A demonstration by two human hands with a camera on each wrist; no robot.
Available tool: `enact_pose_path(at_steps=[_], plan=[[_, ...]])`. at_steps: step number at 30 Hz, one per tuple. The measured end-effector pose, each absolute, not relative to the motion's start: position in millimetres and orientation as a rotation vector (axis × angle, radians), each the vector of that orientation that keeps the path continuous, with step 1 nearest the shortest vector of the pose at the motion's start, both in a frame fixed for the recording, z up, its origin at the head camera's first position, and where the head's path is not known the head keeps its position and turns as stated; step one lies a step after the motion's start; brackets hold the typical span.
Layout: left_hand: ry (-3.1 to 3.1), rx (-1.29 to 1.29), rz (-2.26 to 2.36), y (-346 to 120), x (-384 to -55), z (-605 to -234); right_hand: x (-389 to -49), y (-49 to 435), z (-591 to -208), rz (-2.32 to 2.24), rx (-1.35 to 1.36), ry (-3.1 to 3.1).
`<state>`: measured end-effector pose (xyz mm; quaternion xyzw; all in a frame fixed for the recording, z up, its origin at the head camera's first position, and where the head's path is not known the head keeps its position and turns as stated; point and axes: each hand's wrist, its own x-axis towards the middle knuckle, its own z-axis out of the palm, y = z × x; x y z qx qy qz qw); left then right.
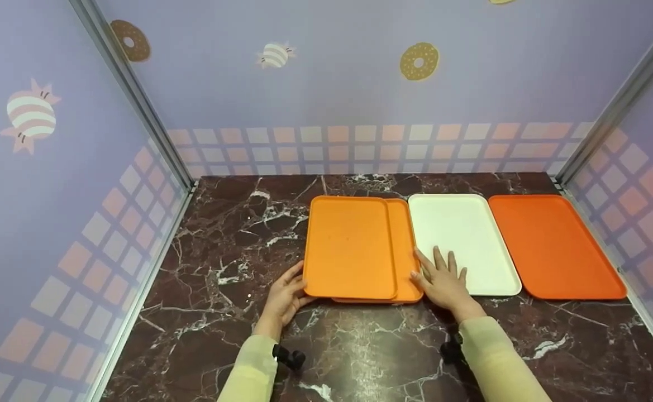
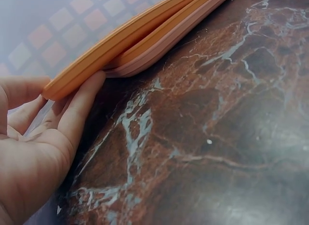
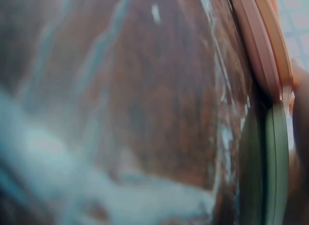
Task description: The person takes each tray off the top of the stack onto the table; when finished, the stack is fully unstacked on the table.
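Note:
In the head view, the upper orange tray [image 1: 348, 245] lies over another orange tray [image 1: 407, 251], shifted left so that a strip of the lower one shows. My left hand [image 1: 284, 296] holds the upper tray by its near left corner. From the left wrist, fingers of the left hand [image 2: 43, 133] reach beneath that raised edge, and a pinkish tray rim [image 2: 145, 61] shows lowest in the stack. My right hand [image 1: 443, 282] rests with spread fingers over the white tray [image 1: 460, 234], fingertips at the stack's right edge. The right wrist view shows little of this hand.
A red-orange tray [image 1: 555, 245] lies right of the white one, close to the right wall. Dark marbled tabletop [image 1: 220, 251] extends left and in front of the trays. Patterned panels [image 1: 348, 84] enclose the back and both sides.

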<state>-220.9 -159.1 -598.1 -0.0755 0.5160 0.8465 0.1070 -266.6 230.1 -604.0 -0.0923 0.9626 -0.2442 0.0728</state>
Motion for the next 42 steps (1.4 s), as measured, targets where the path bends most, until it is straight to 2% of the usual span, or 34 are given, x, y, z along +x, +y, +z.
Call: enact_pose_path(at_steps=[19, 42], plan=[[1.527, -0.221, 2.519, -180.4, -216.4, -596.9, -266.4, 227.7, -602.3, -0.744, -0.269, 2.911], [1.654, -0.352, 2.565, -271.6, -202.0, -585.1, -267.0, 228.9, -603.5, -0.751, -0.259, 2.881]])
